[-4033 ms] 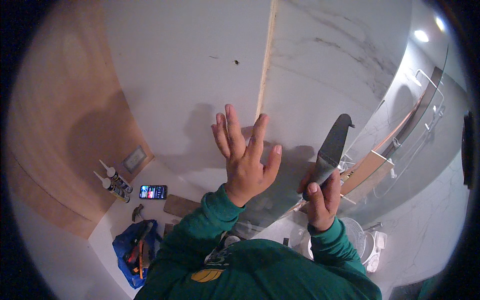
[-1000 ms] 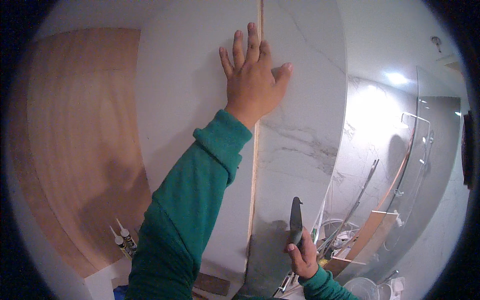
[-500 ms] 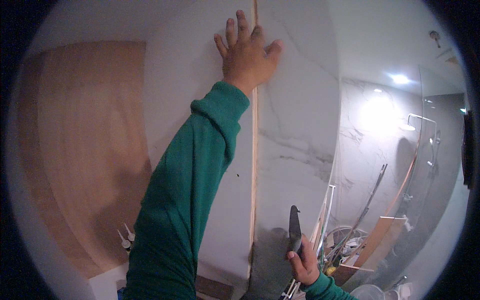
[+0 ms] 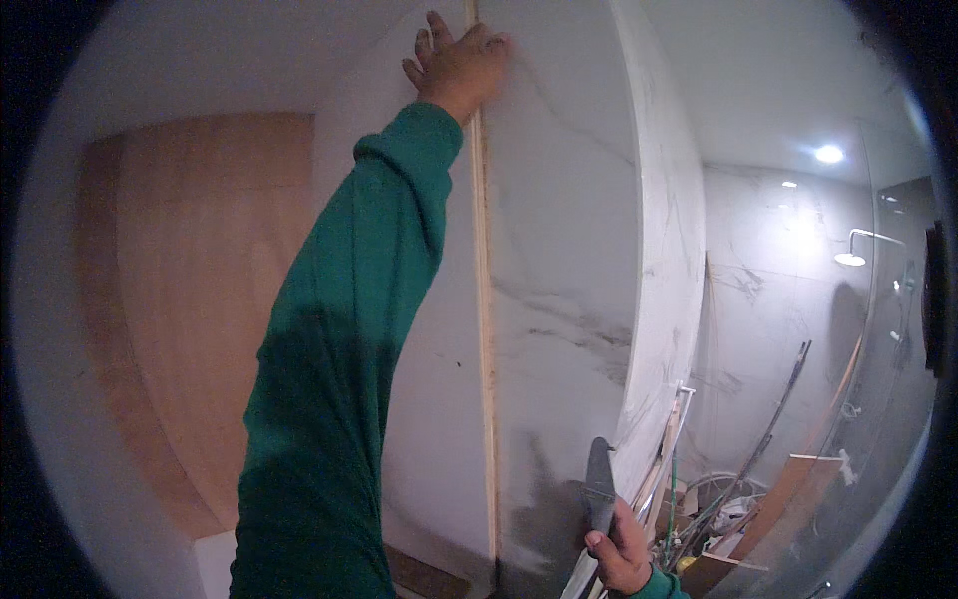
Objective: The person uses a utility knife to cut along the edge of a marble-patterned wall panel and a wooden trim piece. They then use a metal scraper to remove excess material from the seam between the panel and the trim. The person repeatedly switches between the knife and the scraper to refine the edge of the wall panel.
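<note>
One upright strip [image 4: 486,299] passes behind the spread left hand [image 4: 459,70]; lower, to its right, the right hand [image 4: 623,551] clasps a tool [image 4: 600,477] tip-up.

The dark grey, tapering flat-bladed tool [image 4: 600,471] looks like dull, smooth metal. The long green cloth sleeve [image 4: 344,319] is soft and matt, bunched in thick folds near its cuff. The tall white, grey-veined marble-look panel [image 4: 564,235] is smooth with a low sheen; the narrow pale tan strip [image 4: 484,339] along its edge looks like raw, slightly rough wood. The broad brown upright wooden panel [image 4: 225,299] shows faint grain and a dull surface. The tall transparent glass pane [image 4: 903,439] carries glossy reflections, and the white veined shower wall [image 4: 753,319] gleams, polished, under the light
</note>
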`<state>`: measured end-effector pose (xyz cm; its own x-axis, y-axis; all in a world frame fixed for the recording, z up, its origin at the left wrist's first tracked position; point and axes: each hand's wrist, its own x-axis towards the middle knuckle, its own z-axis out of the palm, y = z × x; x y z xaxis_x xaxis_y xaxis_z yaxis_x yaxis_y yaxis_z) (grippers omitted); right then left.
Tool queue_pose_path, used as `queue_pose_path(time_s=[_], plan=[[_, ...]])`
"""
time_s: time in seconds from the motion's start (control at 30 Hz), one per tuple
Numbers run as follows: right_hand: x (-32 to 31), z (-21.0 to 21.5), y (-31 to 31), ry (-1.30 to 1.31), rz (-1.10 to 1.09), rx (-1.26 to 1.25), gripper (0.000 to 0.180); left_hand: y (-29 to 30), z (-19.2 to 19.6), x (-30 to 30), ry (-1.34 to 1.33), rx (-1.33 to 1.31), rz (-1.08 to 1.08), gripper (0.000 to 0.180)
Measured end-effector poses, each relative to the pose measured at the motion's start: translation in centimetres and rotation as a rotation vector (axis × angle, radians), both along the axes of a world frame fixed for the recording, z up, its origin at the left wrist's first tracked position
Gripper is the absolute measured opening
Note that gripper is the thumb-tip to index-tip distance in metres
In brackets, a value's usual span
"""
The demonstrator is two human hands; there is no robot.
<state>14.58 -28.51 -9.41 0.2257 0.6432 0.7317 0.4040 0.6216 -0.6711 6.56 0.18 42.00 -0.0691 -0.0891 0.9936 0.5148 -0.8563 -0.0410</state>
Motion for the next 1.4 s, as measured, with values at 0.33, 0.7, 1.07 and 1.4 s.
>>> queue_pose_path(time_s=[0.33,0.7,1.07,1.4], plan=[[5.8,-2.4,-5.3,0.218,-0.11,0.029,0.051,-8.9,1.7,-1.8,0.082,-0.131,0.156,0.064],[12.5,-6.0,-8.7,0.164,-0.285,0.039,0.04,-9.0,6.7,-1.9,0.258,-0.207,0.051,0.078],[14.6,-6.1,-10.4,0.293,-0.263,0.064,0.035,-7.1,7.7,-2.1,0.238,-0.279,-0.873,0.073],[13.3,-4.8,-8.9,0.335,-0.256,0.108,0.029,-0.2,4.4,-5.2,0.18,-0.244,-0.676,0.071]])
